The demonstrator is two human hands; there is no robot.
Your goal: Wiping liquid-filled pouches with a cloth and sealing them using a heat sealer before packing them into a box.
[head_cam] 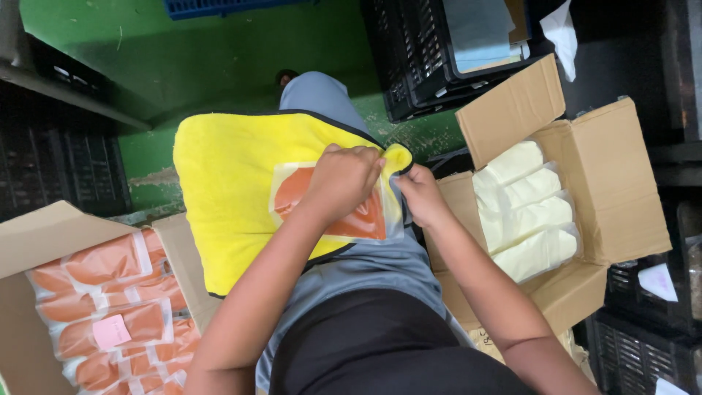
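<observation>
At far left we see an open cardboard box (44, 238) on the floor, packed with orange cloths sealed in clear bags (110, 307), a small pink paper tag (111, 331) lying on top of them. Next to it, spread across our lap over grey trousers (380, 267), lies a yellow cloth with dark edging (234, 190), its far edge reaching toward the green floor (212, 58). A clear flat bag holding an orange cloth (362, 216) rests on the yellow cloth, partly under our hands. Our left hand (342, 179) is clenched over the bag's upper edge and the yellow cloth's right corner, knuckles up, its grip closed on that corner as far as we can tell. Just beside it, our right hand (420, 196) pinches the same rolled corner of the yellow cloth, fingertips touching the dark edging, the two hands almost meeting. To the right stands a second open cardboard box (614, 190), its flaps raised, holding pale yellow cloths in clear bags (526, 212) stacked in a row. Behind it, a black plastic crate (417, 66) holds flat sheets of card and paper, and more black crates (643, 344) sit at the lower right edge.
</observation>
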